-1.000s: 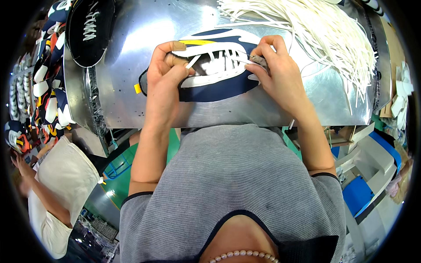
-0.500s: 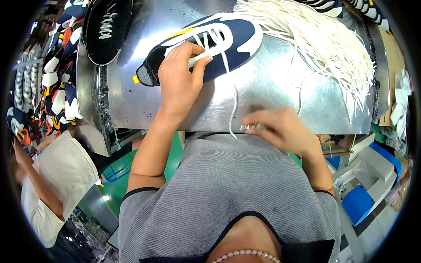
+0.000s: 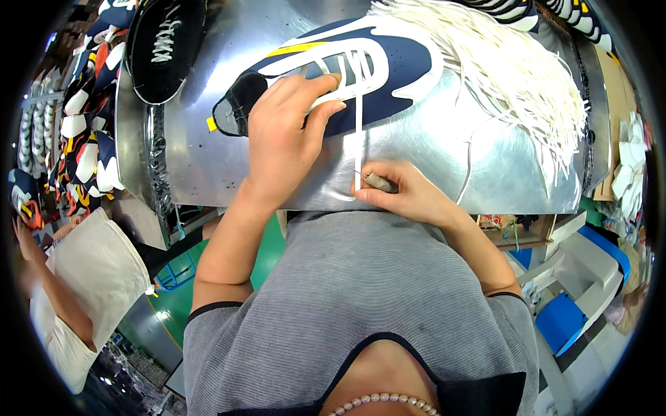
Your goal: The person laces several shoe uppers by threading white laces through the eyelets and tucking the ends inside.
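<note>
A navy and white shoe upper (image 3: 411, 57) with a yellow stripe lies on the metal table, its toe to the right. My left hand (image 3: 286, 132) is closed on the near edge of its lacing opening, thumb on the outside. A white shoelace (image 3: 359, 135) runs through the eyelets nearest the toe and comes straight down to my right hand (image 3: 409, 193). The thumb and fingertips there pinch the lace near the table's front edge. The same hand also holds a small tool (image 3: 380, 182) with a wrapped greyish handle and a thin metal tip.
A big heap of loose white laces (image 3: 499, 76) covers the table's right side. A black laced shoe upper (image 3: 166, 52) lies at the far left. More uppers (image 3: 90, 149) are piled beyond the left edge. Another person's arm (image 3: 66, 291) shows at the left, and a blue container (image 3: 560, 322) at the lower right.
My right hand has moved left and pinched the lace, which hung loose before and is now drawn straight. The shoe upper has shifted slightly to the right, with my left hand still on it.
</note>
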`<action>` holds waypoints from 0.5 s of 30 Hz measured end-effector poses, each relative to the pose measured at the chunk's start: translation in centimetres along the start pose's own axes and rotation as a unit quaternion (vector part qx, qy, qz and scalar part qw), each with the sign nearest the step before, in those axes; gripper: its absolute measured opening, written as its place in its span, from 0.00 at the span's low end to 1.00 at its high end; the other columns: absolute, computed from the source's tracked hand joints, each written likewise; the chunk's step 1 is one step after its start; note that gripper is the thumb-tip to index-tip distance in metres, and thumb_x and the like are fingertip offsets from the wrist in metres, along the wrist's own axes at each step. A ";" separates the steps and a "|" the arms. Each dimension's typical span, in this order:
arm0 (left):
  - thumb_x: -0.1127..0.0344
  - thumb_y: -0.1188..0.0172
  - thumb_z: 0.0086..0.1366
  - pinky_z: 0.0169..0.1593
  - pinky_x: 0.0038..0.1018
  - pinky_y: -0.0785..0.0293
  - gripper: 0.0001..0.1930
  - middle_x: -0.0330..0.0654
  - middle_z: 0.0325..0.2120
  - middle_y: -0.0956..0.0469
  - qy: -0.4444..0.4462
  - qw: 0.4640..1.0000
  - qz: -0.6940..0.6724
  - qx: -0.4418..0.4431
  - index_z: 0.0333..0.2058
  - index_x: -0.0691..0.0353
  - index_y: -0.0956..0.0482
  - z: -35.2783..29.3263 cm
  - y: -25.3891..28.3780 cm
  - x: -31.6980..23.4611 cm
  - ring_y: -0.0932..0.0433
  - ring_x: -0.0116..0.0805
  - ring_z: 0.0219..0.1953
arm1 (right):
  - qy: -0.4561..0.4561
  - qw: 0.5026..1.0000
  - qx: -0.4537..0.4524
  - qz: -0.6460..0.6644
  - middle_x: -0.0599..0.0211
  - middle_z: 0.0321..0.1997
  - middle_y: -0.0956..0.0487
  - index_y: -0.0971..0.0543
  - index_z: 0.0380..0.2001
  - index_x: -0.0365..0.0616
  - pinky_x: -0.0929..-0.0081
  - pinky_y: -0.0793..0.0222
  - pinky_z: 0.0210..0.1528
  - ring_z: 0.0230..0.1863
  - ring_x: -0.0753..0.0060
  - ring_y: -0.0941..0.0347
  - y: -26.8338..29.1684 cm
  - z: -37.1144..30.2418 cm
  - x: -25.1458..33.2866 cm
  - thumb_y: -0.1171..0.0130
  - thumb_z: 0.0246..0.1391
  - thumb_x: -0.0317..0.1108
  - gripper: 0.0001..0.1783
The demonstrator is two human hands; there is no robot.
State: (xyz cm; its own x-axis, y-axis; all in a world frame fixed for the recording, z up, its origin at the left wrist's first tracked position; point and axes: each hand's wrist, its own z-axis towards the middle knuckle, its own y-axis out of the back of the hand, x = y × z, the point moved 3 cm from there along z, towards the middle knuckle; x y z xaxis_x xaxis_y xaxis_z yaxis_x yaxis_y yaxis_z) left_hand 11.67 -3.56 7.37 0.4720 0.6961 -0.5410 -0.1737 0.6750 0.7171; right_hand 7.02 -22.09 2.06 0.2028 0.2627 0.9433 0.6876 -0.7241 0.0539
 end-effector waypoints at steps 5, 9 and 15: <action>0.68 0.35 0.61 0.37 0.36 0.30 0.13 0.47 0.27 0.26 0.055 0.989 0.050 0.130 0.44 0.66 0.19 -0.8 -2.3 1.9 0.25 0.45 0.30 | 0.128 0.955 -0.249 0.098 0.71 0.24 0.26 0.21 0.35 0.42 0.80 0.37 0.29 0.26 0.82 0.33 2.4 2.4 1.4 0.36 0.58 0.33 0.08; 0.68 0.36 0.63 0.41 0.34 0.28 0.12 0.47 0.34 0.21 0.119 0.974 -0.046 0.189 0.43 0.67 0.19 0.1 -1.9 2.3 0.22 0.44 0.35 | 0.210 0.914 -0.346 -0.003 0.65 0.25 0.21 0.21 0.37 0.40 0.77 0.31 0.29 0.24 0.78 0.28 5.2 6.0 1.3 0.35 0.55 0.30 0.08; 0.56 0.30 0.56 0.41 0.37 0.25 0.16 0.44 0.32 0.17 0.098 0.988 0.036 0.117 0.37 0.61 0.16 -0.4 -2.7 1.9 0.20 0.47 0.35 | 0.254 0.882 -0.395 -0.035 0.61 0.29 0.18 0.21 0.38 0.41 0.74 0.27 0.33 0.27 0.70 0.23 5.5 7.8 0.5 0.35 0.55 0.30 0.09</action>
State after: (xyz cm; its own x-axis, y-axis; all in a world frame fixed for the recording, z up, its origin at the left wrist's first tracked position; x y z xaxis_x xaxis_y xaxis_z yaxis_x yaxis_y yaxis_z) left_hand 12.72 -3.95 4.22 0.2849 0.7901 -0.5427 0.0149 0.5624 0.8267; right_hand 16.33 -21.00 0.24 -0.2982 0.1503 0.9426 -0.0549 -0.9886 0.1403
